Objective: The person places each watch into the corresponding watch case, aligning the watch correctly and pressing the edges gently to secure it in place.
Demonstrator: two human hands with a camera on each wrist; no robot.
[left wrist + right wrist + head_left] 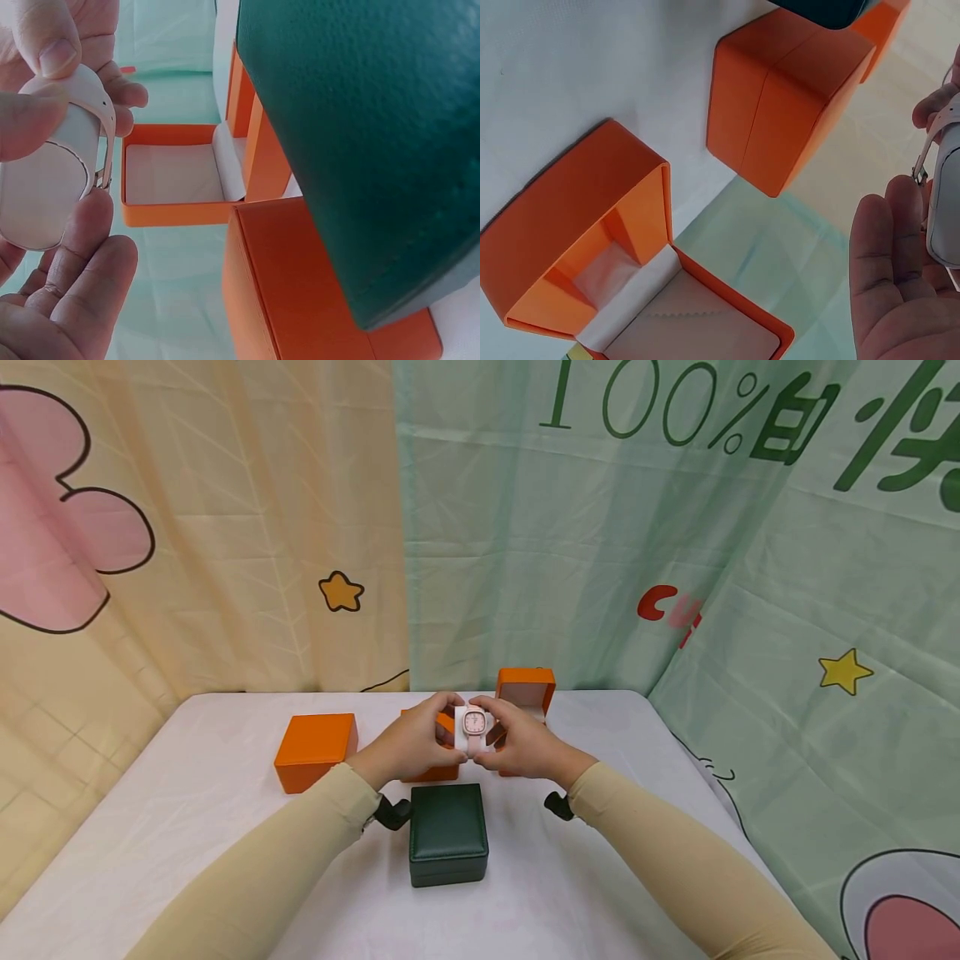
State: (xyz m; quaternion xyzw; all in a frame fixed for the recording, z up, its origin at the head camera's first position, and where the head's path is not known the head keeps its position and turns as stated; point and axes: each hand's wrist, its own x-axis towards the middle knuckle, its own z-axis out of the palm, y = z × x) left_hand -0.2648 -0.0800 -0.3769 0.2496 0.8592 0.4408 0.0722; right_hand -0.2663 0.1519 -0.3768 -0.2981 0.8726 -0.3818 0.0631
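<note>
Both hands hold a small pink watch point(474, 723) wrapped on a white cushion, lifted above the table's middle. My left hand point(431, 735) pinches its left side and my right hand point(513, 739) pinches its right side. In the left wrist view the watch and cushion point(52, 172) sit between thumb and fingers, strap buckle showing. The right wrist view catches only the watch's edge point(946, 195) beside my fingers point(885, 277). Just behind my right hand an open orange box point(525, 692) stands with its pale lining bare point(176, 176).
A closed orange box point(315, 750) sits to the left, and another orange box point(433, 771) lies under my left hand. A dark green box point(447, 832) rests nearer me on the white table point(187, 827). Printed curtains hang close behind and to the right.
</note>
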